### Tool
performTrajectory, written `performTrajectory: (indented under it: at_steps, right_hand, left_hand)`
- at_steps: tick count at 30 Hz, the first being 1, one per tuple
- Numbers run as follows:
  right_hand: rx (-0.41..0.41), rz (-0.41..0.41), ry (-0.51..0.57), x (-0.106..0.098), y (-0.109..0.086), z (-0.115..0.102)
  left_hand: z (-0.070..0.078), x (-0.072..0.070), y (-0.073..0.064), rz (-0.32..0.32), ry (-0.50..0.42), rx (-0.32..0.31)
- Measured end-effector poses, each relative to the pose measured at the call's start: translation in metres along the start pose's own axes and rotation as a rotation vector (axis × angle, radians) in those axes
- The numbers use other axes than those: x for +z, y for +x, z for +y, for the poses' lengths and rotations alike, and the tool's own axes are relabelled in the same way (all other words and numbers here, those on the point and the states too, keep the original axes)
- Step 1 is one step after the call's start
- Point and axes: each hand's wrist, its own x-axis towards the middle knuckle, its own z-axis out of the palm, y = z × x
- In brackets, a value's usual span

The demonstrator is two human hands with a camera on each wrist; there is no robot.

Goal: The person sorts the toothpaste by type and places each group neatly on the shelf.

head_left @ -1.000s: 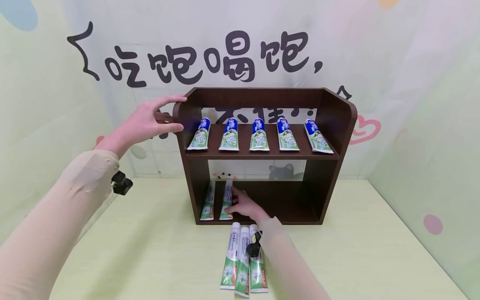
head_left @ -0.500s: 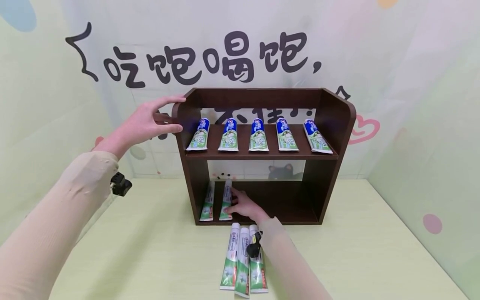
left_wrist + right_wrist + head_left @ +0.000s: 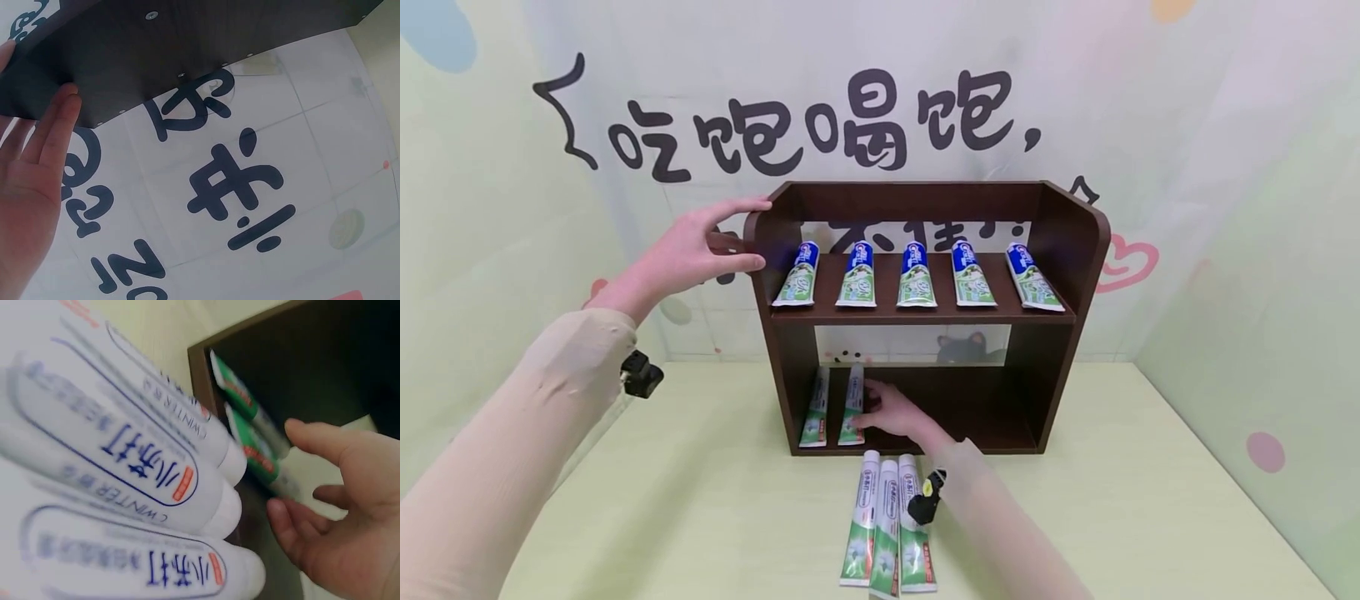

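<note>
My left hand (image 3: 688, 250) rests on the left side panel of a dark brown two-tier shelf (image 3: 925, 317), its fingers fairly straight; the left wrist view shows fingertips (image 3: 70, 94) against the panel's outer face. On the lower tier, two green-and-white toothpaste tubes lean back at the left: the outer tube (image 3: 815, 408) and the inner tube (image 3: 853, 407). My right hand (image 3: 898, 412) is at the inner tube's right side, thumb overlapping its lower end. In the right wrist view, the right hand (image 3: 350, 506) has thumb and fingers spread apart with nothing gripped.
Several blue-and-green toothpaste tubes (image 3: 916, 277) lean in a spaced row on the upper tier. Three more white-and-green toothpaste tubes (image 3: 886, 525) lie side by side on the pale table (image 3: 700, 500) before the shelf, beneath the right wrist. A printed backdrop (image 3: 880, 50) stands behind.
The right wrist and forearm have shifted slightly right, with the fingers easing off the inner tube. The left hand stays on the side panel, and the tubes keep their places.
</note>
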Motion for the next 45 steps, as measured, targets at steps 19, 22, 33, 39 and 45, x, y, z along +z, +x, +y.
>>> performTrajectory:
  at_steps: [19, 22, 33, 39, 45]
  right_hand:
    - [-0.092, 0.231, -0.069, -0.028, -0.095, -0.02]
    - [-0.101, 0.226, -0.086, -0.025, -0.107, -0.017]
    - [-0.033, 0.165, -0.103, -0.013, -0.142, -0.002]
    - [0.011, 0.104, -0.152, -0.008, -0.153, -0.001]
    - [0.038, 0.052, -0.214, 0.0, -0.162, 0.001]
  left_hand:
    - [0.002, -0.004, -0.001, 0.017, 0.017, -0.01]
    - [0.002, -0.003, -0.002, 0.01, 0.024, -0.024]
    - [0.0, 0.0, -0.001, 0.001, 0.016, -0.022]
    - [0.0, -0.001, -0.001, 0.019, 0.044, -0.025]
    - [0.001, 0.001, 0.0, 0.016, 0.047, -0.023]
